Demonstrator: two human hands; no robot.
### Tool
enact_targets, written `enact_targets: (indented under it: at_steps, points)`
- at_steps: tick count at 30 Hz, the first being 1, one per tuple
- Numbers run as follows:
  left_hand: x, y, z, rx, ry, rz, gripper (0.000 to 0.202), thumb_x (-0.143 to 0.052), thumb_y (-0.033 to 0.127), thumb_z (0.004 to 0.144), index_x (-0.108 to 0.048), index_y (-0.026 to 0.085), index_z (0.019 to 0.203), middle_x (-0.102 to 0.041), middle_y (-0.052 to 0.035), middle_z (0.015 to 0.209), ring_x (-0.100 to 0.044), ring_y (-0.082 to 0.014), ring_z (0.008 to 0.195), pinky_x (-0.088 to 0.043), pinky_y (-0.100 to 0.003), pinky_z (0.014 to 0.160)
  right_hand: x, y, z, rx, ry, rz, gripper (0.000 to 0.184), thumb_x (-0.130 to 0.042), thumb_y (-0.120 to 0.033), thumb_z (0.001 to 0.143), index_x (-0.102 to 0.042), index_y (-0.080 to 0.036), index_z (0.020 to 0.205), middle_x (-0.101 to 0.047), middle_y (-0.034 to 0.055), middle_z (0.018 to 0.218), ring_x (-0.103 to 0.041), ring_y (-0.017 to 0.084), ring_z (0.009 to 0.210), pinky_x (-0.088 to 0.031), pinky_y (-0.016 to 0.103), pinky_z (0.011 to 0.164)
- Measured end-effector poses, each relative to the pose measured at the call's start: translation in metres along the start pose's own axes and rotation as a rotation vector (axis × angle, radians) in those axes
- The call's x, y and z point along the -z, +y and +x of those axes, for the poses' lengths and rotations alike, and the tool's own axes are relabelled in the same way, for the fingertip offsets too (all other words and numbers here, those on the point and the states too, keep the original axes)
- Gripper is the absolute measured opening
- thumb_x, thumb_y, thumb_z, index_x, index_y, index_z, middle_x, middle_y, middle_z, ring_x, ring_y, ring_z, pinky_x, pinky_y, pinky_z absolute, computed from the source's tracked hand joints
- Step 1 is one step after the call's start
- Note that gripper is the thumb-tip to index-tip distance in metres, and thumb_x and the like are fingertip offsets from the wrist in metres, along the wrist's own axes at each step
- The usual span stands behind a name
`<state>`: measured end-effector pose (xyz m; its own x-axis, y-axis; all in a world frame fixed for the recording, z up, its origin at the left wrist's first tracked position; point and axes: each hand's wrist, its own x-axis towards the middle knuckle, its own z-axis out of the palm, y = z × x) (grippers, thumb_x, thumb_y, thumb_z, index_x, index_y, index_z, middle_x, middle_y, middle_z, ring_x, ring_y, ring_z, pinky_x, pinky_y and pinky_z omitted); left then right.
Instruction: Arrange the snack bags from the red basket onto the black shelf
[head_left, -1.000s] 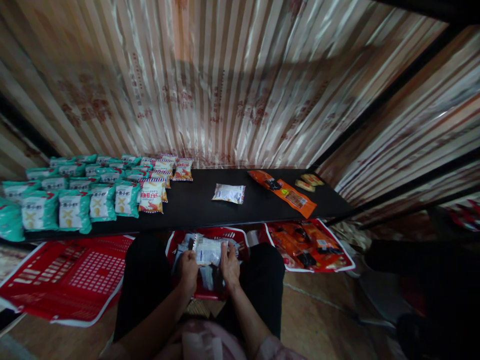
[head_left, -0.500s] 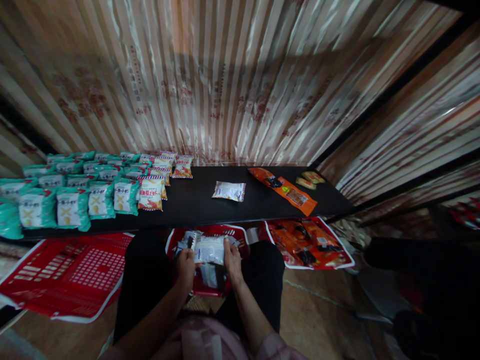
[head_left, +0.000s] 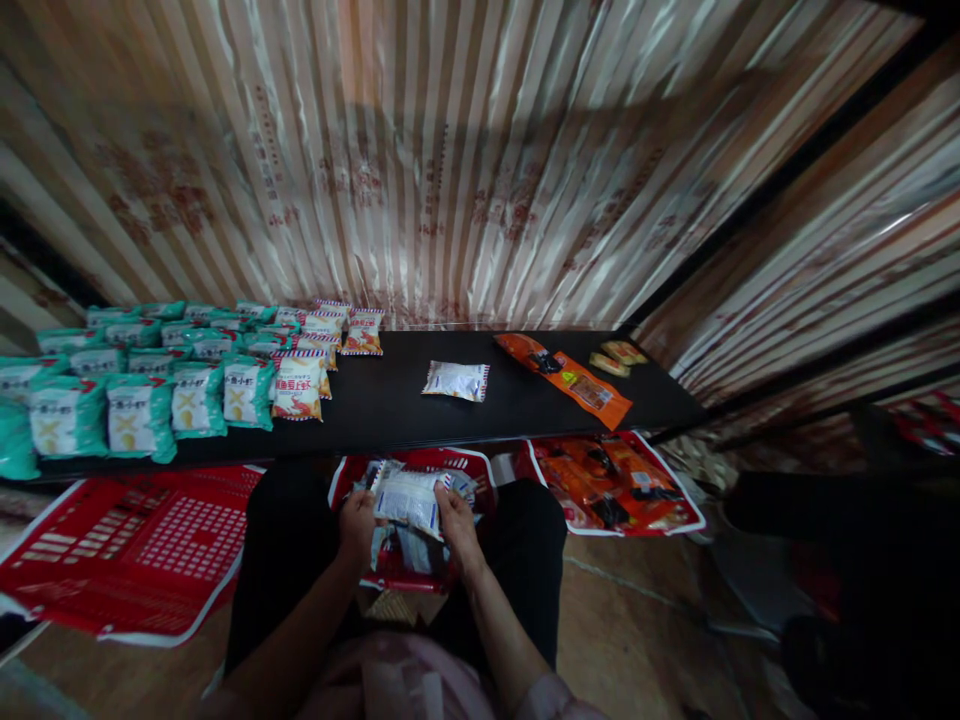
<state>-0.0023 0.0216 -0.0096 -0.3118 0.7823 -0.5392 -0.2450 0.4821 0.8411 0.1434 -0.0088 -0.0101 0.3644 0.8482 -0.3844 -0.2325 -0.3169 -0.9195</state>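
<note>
My left hand [head_left: 355, 518] and my right hand [head_left: 451, 518] each grip an end of a white snack packet [head_left: 409, 497], held tilted over a red basket [head_left: 459, 466] between my knees. More white packets lie in that basket. Above it runs a black shelf [head_left: 390, 410]. One white packet [head_left: 456, 380] lies alone at the shelf's middle.
Rows of teal packets [head_left: 127, 415] and red-striped packets [head_left: 298, 385] fill the shelf's left part. Long orange packets [head_left: 577, 380] lie at its right. A red basket [head_left: 127, 545] sits on the floor at left, another with orange packets [head_left: 611, 485] at right. A striped curtain hangs behind.
Both hands have lifted the white packet a little and tilted it. The view has shifted slightly.
</note>
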Motion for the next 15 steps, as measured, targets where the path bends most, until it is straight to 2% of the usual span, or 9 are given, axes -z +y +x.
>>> enact_targets:
  at_steps: [7, 12, 15]
  points:
    - [0.007, 0.004, 0.004, 0.028, -0.008, -0.051, 0.011, -0.064, 0.019, 0.062, -0.055, 0.013, 0.060, -0.054, 0.0022, 0.054, -0.051, -0.0092, 0.046, -0.045, -0.021, 0.042, -0.004, 0.009, -0.010, -0.138, -0.007, 0.148, 0.043, -0.067, -0.060, 0.059, -0.060, -0.017, 0.064, -0.061, 0.0002, 0.053, -0.052, 0.014, 0.048, -0.039, 0.026, 0.049]
    - [0.006, 0.007, 0.005, 0.040, -0.033, -0.091, 0.022, -0.069, 0.030, 0.060, -0.055, 0.013, 0.058, -0.056, 0.0005, 0.053, -0.055, -0.0123, 0.050, -0.046, -0.024, 0.048, -0.006, 0.012, -0.016, -0.129, -0.030, 0.183, 0.043, -0.068, -0.057, 0.060, -0.060, -0.016, 0.068, -0.061, -0.0011, 0.054, -0.053, 0.012, 0.049, -0.040, 0.023, 0.051]
    - [0.002, 0.009, 0.001, 0.029, -0.041, -0.120, 0.025, -0.069, 0.035, 0.059, -0.056, 0.014, 0.062, -0.060, -0.0001, 0.060, -0.058, -0.0128, 0.055, -0.047, -0.024, 0.053, -0.007, 0.012, -0.021, -0.120, -0.036, 0.181, 0.042, -0.069, -0.056, 0.059, -0.060, -0.015, 0.070, -0.063, -0.0005, 0.057, -0.055, 0.013, 0.051, -0.041, 0.024, 0.052]
